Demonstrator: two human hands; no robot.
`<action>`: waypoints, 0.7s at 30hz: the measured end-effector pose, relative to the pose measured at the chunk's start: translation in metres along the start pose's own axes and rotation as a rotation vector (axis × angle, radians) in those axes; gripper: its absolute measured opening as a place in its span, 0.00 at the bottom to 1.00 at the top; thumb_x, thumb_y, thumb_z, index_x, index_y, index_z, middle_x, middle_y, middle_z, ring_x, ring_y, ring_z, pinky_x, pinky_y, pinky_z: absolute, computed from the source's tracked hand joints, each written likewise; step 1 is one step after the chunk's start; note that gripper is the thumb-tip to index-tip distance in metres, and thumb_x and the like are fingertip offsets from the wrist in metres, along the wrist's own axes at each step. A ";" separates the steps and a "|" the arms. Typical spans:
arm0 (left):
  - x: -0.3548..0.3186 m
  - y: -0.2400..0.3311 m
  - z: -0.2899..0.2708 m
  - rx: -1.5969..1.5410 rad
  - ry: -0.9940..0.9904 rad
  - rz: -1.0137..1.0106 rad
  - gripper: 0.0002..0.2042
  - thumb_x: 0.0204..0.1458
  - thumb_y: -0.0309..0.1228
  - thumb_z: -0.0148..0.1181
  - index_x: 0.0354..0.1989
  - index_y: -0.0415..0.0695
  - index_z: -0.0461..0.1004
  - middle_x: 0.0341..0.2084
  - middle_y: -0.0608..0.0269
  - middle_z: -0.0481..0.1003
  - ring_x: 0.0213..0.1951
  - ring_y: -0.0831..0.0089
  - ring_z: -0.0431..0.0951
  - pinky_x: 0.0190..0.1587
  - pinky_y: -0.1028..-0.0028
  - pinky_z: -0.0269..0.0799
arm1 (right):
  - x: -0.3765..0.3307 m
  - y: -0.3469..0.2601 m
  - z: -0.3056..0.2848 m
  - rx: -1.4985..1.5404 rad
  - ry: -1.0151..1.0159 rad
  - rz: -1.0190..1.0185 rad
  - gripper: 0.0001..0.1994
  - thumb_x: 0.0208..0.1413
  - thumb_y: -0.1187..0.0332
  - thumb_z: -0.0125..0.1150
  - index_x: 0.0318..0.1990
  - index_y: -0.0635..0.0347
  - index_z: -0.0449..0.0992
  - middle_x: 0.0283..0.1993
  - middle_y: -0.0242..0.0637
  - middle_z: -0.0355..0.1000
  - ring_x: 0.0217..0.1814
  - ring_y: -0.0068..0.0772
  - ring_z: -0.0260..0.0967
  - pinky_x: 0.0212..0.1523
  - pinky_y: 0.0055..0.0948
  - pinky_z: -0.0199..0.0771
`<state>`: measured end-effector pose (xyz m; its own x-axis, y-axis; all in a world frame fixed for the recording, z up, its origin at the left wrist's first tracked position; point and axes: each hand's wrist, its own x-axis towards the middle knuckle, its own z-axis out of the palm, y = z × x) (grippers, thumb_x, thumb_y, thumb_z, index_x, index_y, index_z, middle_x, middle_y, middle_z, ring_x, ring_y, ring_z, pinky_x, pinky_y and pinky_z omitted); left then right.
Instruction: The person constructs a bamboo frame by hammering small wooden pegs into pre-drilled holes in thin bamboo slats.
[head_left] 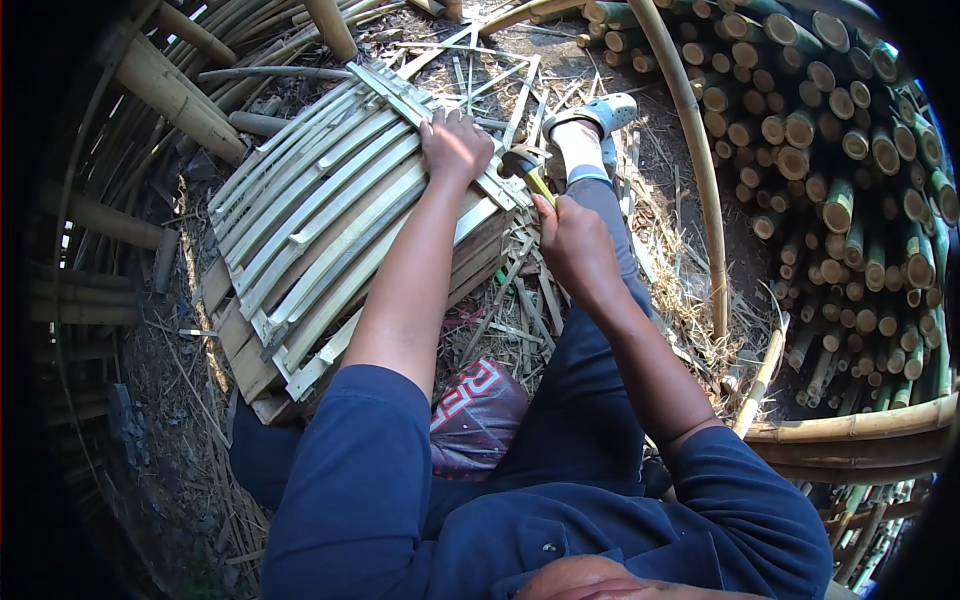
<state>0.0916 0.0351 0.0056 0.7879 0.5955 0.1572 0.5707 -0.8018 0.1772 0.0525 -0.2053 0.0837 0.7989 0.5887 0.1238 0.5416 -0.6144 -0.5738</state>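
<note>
While the slatted bamboo piece takes up the left-middle of the scene, crosswise strips run along its far right edge. Left hand is right on that edge, fingers bent over the strips, but I can't tell if they're actually pinching anything. Right hand is wrapped around the handle of a yellow-handled hammer, its head just beside the left hand. A bit right of that is a foot in a grey clog, then a big stack of cut bamboo poles on the right.
</note>
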 end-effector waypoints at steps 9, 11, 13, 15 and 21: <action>-0.001 0.001 0.004 0.062 0.010 0.000 0.24 0.64 0.41 0.40 0.64 0.49 0.73 0.69 0.60 0.67 0.73 0.60 0.59 0.76 0.49 0.45 | -0.004 0.015 0.017 0.026 -0.028 0.061 0.20 0.71 0.57 0.51 0.35 0.66 0.74 0.28 0.63 0.74 0.34 0.72 0.72 0.34 0.61 0.67; 0.000 0.000 0.005 0.053 0.001 0.000 0.24 0.64 0.40 0.41 0.65 0.49 0.73 0.68 0.59 0.68 0.73 0.61 0.60 0.76 0.50 0.45 | -0.007 0.008 0.009 0.077 0.022 0.085 0.21 0.71 0.55 0.51 0.35 0.67 0.74 0.27 0.64 0.73 0.33 0.74 0.71 0.34 0.61 0.67; 0.000 0.004 -0.001 0.041 -0.032 0.012 0.24 0.63 0.39 0.42 0.65 0.49 0.72 0.68 0.59 0.69 0.73 0.61 0.60 0.76 0.50 0.45 | -0.007 0.006 0.004 0.030 -0.007 0.094 0.21 0.71 0.56 0.50 0.34 0.68 0.74 0.27 0.63 0.74 0.33 0.70 0.74 0.36 0.61 0.71; 0.001 0.006 -0.001 0.028 -0.029 0.006 0.24 0.63 0.39 0.43 0.64 0.47 0.73 0.67 0.59 0.70 0.72 0.61 0.61 0.76 0.50 0.45 | -0.009 0.008 0.006 0.004 -0.023 0.082 0.21 0.71 0.56 0.51 0.34 0.68 0.74 0.27 0.62 0.74 0.33 0.70 0.74 0.36 0.61 0.71; 0.003 -0.002 0.014 0.014 0.109 0.011 0.23 0.63 0.39 0.43 0.62 0.43 0.74 0.65 0.58 0.71 0.71 0.60 0.63 0.75 0.51 0.47 | -0.014 0.011 0.020 0.027 -0.020 0.074 0.21 0.71 0.55 0.51 0.33 0.67 0.74 0.26 0.63 0.74 0.33 0.71 0.73 0.34 0.62 0.70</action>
<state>0.0956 0.0376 -0.0075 0.7644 0.5882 0.2640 0.5662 -0.8083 0.1613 0.0428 -0.2100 0.0596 0.8310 0.5526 0.0637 0.4734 -0.6424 -0.6028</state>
